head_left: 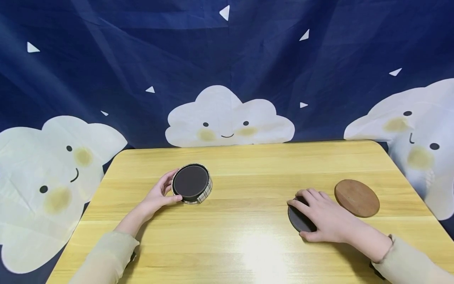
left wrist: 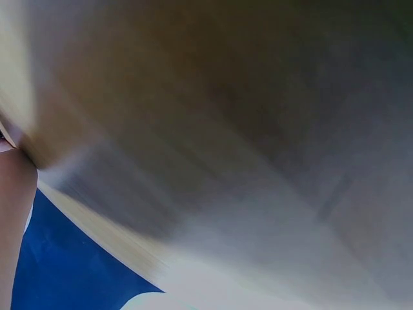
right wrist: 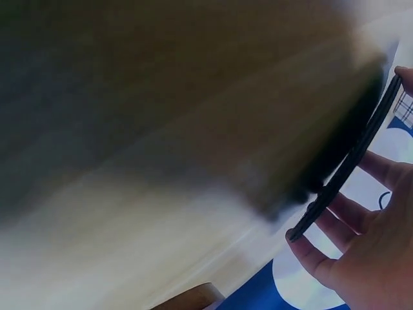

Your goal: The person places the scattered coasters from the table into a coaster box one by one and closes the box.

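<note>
On the left of the table, my left hand [head_left: 161, 195] grips a round plaid-sided holder [head_left: 206, 191], with the thumb at its near side and fingers at the far side. A round black coaster [head_left: 191, 180] lies in its top. Over on the right, my right hand [head_left: 324, 217] holds another black coaster [head_left: 299, 217] by the rim, fingertips spread round it. The right wrist view shows that black coaster [right wrist: 352, 158] edge-on between thumb and fingers, seemingly just off the table above a dark shadow. Most of the left wrist view is blurred table, with only part of the hand [left wrist: 14, 213] at its edge.
A brown round coaster [head_left: 356, 198] lies flat on the wooden table [head_left: 248, 169], just beyond my right wrist. Behind the table's far edge hangs a dark blue cloth [head_left: 227, 51] with white clouds and triangles.
</note>
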